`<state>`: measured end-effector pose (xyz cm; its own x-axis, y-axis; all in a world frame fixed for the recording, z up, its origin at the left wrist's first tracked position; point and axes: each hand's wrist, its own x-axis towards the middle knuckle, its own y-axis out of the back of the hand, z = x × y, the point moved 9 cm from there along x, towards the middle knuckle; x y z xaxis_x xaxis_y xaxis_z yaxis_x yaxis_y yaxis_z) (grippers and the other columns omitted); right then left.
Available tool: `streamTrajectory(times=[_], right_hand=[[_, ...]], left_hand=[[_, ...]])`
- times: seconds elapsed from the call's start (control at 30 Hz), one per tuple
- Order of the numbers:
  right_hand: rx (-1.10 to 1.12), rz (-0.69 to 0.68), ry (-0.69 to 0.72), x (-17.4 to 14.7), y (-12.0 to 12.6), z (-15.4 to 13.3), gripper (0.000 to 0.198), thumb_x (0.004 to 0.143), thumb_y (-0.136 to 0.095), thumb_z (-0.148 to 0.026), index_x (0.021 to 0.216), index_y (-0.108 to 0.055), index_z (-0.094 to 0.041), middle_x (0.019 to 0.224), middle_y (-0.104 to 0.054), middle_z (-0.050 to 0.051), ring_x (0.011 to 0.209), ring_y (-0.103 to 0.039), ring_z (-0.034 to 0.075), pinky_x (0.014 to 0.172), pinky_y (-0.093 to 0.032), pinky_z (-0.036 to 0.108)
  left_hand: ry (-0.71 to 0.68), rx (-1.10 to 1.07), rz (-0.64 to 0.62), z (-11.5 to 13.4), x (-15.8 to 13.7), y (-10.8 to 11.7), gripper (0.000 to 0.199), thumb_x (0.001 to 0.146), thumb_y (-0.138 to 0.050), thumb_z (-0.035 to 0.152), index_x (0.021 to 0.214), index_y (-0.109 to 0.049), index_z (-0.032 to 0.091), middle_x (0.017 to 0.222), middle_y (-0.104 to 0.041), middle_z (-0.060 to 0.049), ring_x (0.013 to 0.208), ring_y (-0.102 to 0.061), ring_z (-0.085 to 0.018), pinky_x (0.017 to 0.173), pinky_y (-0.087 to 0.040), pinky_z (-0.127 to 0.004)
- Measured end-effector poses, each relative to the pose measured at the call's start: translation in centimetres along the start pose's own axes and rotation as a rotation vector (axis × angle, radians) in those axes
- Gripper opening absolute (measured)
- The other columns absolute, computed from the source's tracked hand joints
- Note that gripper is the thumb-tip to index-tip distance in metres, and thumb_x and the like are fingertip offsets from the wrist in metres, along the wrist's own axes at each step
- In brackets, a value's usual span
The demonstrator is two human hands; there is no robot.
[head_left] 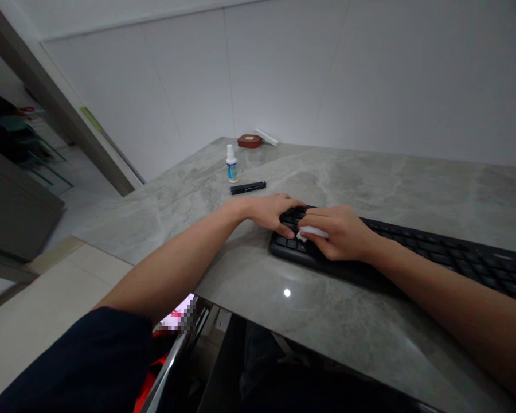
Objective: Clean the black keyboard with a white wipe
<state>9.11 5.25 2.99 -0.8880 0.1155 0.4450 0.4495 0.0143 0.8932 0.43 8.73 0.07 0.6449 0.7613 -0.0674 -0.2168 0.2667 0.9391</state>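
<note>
A black keyboard point(432, 248) lies at a slant on the grey marbled table, running off the right side of the view. My left hand point(272, 211) rests on its left end, thumb and fingers apart, with the thumb on the keys and the fingertips by the far edge. Closed in a pinch, my right hand point(341, 232) holds a small folded white tissue point(313, 232) against the keys close to the left thumb. Some keys are hidden under both hands and the right forearm.
Beyond my left hand lie a black pen-like object point(247, 187) and an upright white spray bottle point(231, 165) with a blue label. A reddish-brown case point(249, 140) and a white strip point(266, 137) sit near the wall. The table's front edge point(258, 325) runs below my arms.
</note>
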Motion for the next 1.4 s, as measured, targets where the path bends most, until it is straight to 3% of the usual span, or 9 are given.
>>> streamTrajectory(times=[0.2, 0.43, 1.03, 1.4], right_hand=[[-0.005, -0.009, 0.037, 0.0, 0.0, -0.5, 0.014, 0.092, -0.049, -0.021, 0.087, -0.062, -0.018, 0.072, -0.061, 0.003, 0.061, -0.051, 0.014, 0.056, -0.031, 0.029], [-0.042, 0.008, 0.04, -0.1, 0.2, -0.3, 0.013, 0.092, -0.05, -0.02, 0.087, -0.063, -0.018, 0.072, -0.063, 0.004, 0.062, -0.054, 0.015, 0.056, -0.032, 0.029], [-0.074, 0.026, 0.051, -0.1, 0.3, -0.7, 0.016, 0.092, -0.05, -0.021, 0.087, -0.064, -0.017, 0.072, -0.064, 0.004, 0.061, -0.054, 0.014, 0.056, -0.031, 0.029], [-0.014, 0.01, -0.022, -0.2, 0.1, 0.5, 0.013, 0.087, -0.055, -0.024, 0.09, -0.066, -0.016, 0.083, -0.07, 0.005, 0.071, -0.06, 0.017, 0.06, -0.037, 0.028]], left_hand=[[0.088, 0.058, 0.029, -0.2, 0.4, -0.1, 0.085, 0.078, -0.07, 0.051, 0.147, -0.035, 0.015, 0.154, -0.03, -0.02, 0.145, -0.021, -0.041, 0.114, -0.027, -0.056], [0.08, 0.064, 0.019, 0.2, 0.4, -0.2, 0.082, 0.08, -0.066, 0.048, 0.147, -0.034, 0.013, 0.149, -0.037, -0.02, 0.142, -0.029, -0.037, 0.114, -0.031, -0.051], [0.136, 0.067, -0.081, 0.7, 0.1, -0.2, 0.084, 0.083, -0.064, 0.044, 0.151, -0.028, 0.011, 0.153, -0.033, -0.019, 0.145, -0.026, -0.034, 0.118, -0.026, -0.044], [0.064, 0.007, -0.058, 0.4, 0.1, -0.4, 0.077, 0.083, -0.06, 0.037, 0.15, -0.028, 0.013, 0.156, -0.031, -0.018, 0.144, -0.028, -0.033, 0.119, -0.025, -0.047]])
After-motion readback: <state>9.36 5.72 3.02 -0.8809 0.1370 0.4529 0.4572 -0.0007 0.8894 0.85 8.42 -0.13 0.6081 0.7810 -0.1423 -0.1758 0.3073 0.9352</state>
